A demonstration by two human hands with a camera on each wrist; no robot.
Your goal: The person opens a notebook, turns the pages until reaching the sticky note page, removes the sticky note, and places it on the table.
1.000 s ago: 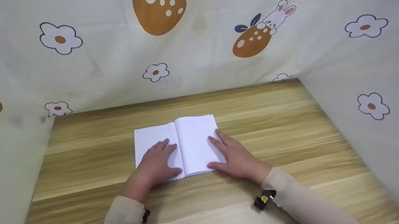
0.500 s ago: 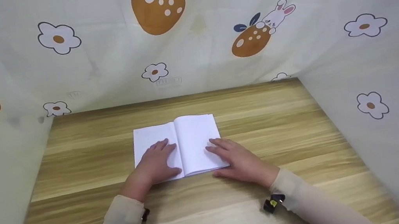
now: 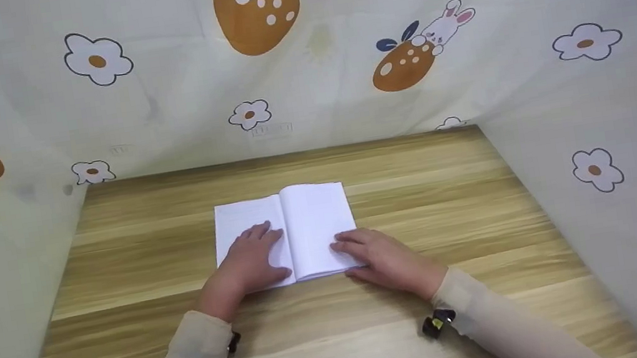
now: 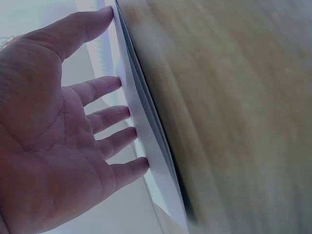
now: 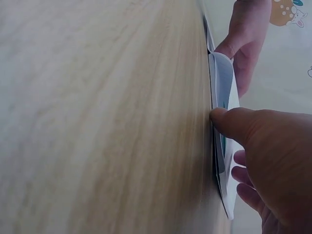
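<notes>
Resting my left hand (image 3: 249,265), fingers straight, on the left page (image 3: 236,216) steadies the open notebook (image 3: 316,217), roughly midway between the bench's (image 3: 439,186) side edges, short of its far edge. My right hand (image 3: 387,260) sits at the notebook's near right corner (whether it pinches paper, I can't tell); a light touch there should avoid creases.

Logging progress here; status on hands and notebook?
Left hand on left page; right hand at right page's outer edge. Notebook open on table. No obstruction seen.
</notes>
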